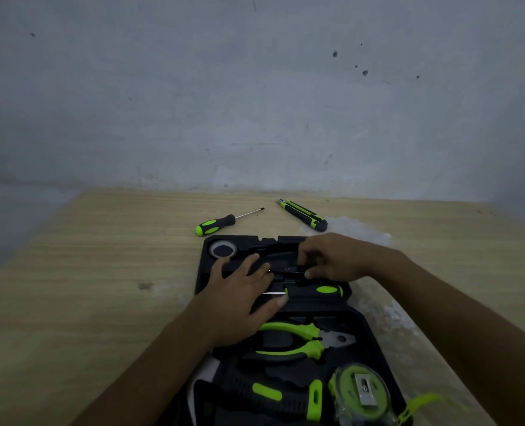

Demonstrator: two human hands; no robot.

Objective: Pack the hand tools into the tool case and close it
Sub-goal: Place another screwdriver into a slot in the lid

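The black tool case (pixel 365 333) lies open on the wooden table. In its slots sit a green-black screwdriver (pixel 316 292), pliers (pixel 295 341), a hammer (pixel 267 393) and a tape measure (pixel 362 395). My left hand (pixel 242 290) rests flat on the case's far half, fingers spread over the screwdriver's shaft. My right hand (pixel 332 256) pinches a small black tool (pixel 288 268) over a slot in the far half; its shape is mostly hidden. Beyond the case lie a second screwdriver (pixel 221 224) and a utility knife (pixel 304 215).
The table (pixel 101 272) ends at a grey wall (pixel 255 103) behind the loose tools. A round tape roll (pixel 222 249) sits in the case's far left corner. The table's left edge runs diagonally at the left.
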